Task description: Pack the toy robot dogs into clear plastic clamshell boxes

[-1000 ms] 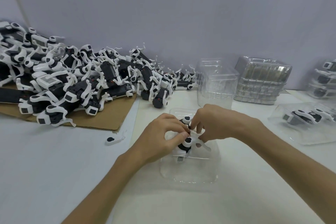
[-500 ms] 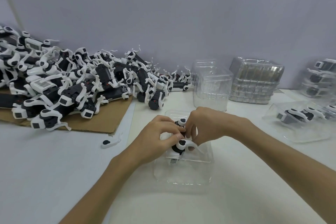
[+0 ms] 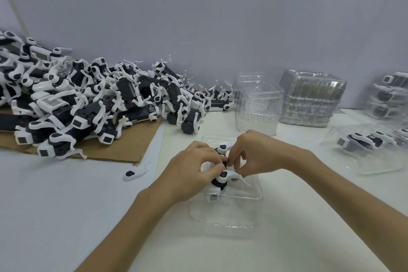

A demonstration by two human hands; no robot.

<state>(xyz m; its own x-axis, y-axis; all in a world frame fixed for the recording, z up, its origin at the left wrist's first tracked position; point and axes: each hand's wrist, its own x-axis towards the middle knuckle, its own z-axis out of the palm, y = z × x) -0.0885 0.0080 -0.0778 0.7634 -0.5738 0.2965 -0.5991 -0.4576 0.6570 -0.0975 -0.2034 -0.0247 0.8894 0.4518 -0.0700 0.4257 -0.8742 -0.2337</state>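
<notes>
1. We're working in the lower middle of the frame, holding one black-and-white plastic toy robot dog over an open clear plastic clamshell tray. The dog is sitting partly inside the tray's far half. We can't tell whether it's actually touching the bottom.
2. Grip check: our left hand is curling thumb and fingers round the dog's left side. Our right hand is pinching its middle with the fingertips from the other side. So both hands are clamped on the same dog and neither is free.
3. Our guess at the step: we're seating this dog, probably fiddling its legs into shape so it fits. One white curved leg is sticking out to the right, under our right hand.
4. The next move is probably tucking that leg inside the tray wall and pressing the body down flat. After that we'd be letting go and getting the clamshell closed. A leg left poking up would likely be blocking the lid.
5. Plenty left to do:
   - A big pile of unpacked black-and-white dogs is lying on a brown cardboard sheet at the left.
   - Stacks of empty clear clamshells are waiting just above our hands.
   - One packed clear box is sitting at the right edge.
   - A loose white leg piece is lying on the white table left of our hands.
</notes>
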